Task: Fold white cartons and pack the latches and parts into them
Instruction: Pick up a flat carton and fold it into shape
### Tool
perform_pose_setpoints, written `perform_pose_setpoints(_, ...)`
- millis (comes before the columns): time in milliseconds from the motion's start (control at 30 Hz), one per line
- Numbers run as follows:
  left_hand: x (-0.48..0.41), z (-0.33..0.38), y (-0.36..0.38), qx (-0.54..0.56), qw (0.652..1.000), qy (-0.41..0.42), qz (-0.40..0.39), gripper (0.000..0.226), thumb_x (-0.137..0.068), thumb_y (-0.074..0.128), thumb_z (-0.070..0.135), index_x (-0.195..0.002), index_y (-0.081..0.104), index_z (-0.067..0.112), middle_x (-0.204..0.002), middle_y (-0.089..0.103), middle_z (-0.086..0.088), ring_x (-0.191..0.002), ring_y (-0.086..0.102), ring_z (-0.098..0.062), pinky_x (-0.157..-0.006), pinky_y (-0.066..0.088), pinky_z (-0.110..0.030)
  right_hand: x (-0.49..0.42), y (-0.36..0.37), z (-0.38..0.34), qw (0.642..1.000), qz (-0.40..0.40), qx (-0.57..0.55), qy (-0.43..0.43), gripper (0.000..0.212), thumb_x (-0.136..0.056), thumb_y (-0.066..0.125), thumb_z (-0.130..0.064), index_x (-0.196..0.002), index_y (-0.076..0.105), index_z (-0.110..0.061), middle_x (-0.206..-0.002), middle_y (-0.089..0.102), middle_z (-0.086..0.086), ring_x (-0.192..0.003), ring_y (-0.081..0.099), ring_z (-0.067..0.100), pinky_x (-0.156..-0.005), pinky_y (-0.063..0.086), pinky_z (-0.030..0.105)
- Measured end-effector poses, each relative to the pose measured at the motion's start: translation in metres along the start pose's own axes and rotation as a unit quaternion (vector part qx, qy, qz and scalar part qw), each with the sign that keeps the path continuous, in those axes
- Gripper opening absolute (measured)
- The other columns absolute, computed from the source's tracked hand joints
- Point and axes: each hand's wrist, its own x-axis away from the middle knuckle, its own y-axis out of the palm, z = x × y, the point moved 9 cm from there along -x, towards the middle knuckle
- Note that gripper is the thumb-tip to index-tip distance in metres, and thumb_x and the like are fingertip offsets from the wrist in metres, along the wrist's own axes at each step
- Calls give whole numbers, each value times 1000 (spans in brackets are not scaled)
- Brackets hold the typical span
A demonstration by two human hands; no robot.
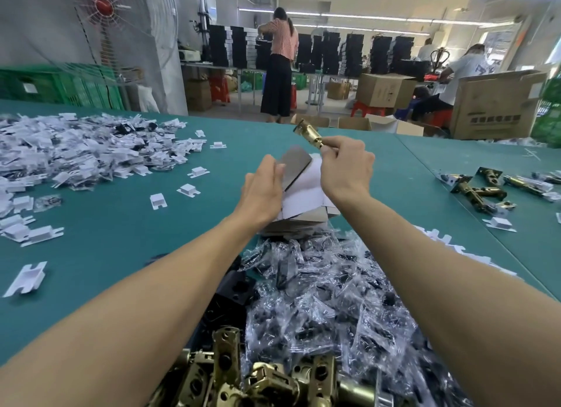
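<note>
Above the green table (121,212) your flat left hand (261,191) braced the white carton (303,185), right hand (346,166) gripping a brass latch (308,133), probably to slot inside next.

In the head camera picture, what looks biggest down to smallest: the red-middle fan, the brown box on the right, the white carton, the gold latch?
1. Round wire-caged fan with red hub
2. Brown cardboard box, almost the same
3. White folded carton, partly covered
4. Brass latch in the right hand
</note>
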Motion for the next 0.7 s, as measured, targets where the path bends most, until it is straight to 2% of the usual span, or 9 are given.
perform_pose_setpoints(100,-1,-2,-3,14,998,-48,34,33,-108,21,38,-90,33,13,-88,48,-11,-79,33,-23,-57,20,-37,5,18,20,993,-38,-51,95,31,-100,47,-13,-119,70,-21,-117,65,11,-95,61,30,-81,50,38)
perform_pose_setpoints(167,-3,-6,-5,28,996,-74,48,31,-108,21,37,-89,32,14,-87,44,-6,-74,30,-17,-56,20,-35,8,20,33,989,-25,-63,128,29,-100,47,-15,-116,70,-24,-114,66,10,-95,63,31,-84,53,42)
perform_pose_setpoints(300,-8,-16,-14,46,990,-102,83,30,-108,25,35,-86,33,15,-82,47,-2,-81,35,-21,-59,25,-37,7,21,64,972,12,-122,202,26,-99,51,-15,-110,73,-25,-114,65,13,-94,61,25,-87,51,39)
perform_pose_setpoints(367,-11,-22,-18,64,986,-113,102,31,-108,27,34,-84,33,16,-78,42,1,-75,35,-18,-59,25,-38,8,26,76,964,9,-138,227,26,-98,53,-15,-111,73,-25,-117,65,13,-90,61,25,-89,53,39)
perform_pose_setpoints(433,-12,-27,-19,111,980,-118,117,32,-108,28,32,-79,30,18,-75,36,2,-67,31,-14,-58,25,-36,10,33,82,963,-1,-137,233,26,-99,53,-15,-113,73,-25,-120,64,13,-80,59,20,-87,53,36)
perform_pose_setpoints(533,-10,-30,-14,192,963,-122,146,33,-109,29,29,-77,29,20,-75,32,3,-63,29,-12,-54,28,-25,9,42,85,963,-14,-138,230,26,-98,54,-15,-113,72,-26,-122,62,13,-82,58,22,-90,53,39)
perform_pose_setpoints(567,-9,-29,-11,201,960,-123,151,32,-109,29,29,-78,30,20,-75,33,3,-63,30,-12,-54,29,-24,9,46,82,965,-22,-135,222,26,-97,54,-15,-112,72,-26,-121,62,14,-81,58,23,-87,53,38)
perform_pose_setpoints(633,-8,-25,-3,186,965,-123,140,27,-108,30,31,-85,33,17,-76,36,4,-66,34,-12,-59,30,-30,6,52,73,975,-51,-114,185,26,-96,55,-13,-110,73,-25,-116,65,13,-82,59,23,-79,52,35)
perform_pose_setpoints(700,-6,-25,3,165,968,-135,131,23,-107,30,31,-92,35,15,-77,39,4,-72,36,-16,-58,29,-34,5,57,62,983,-82,-86,138,27,-95,55,-10,-110,74,-23,-115,67,11,-93,62,25,-86,54,36)
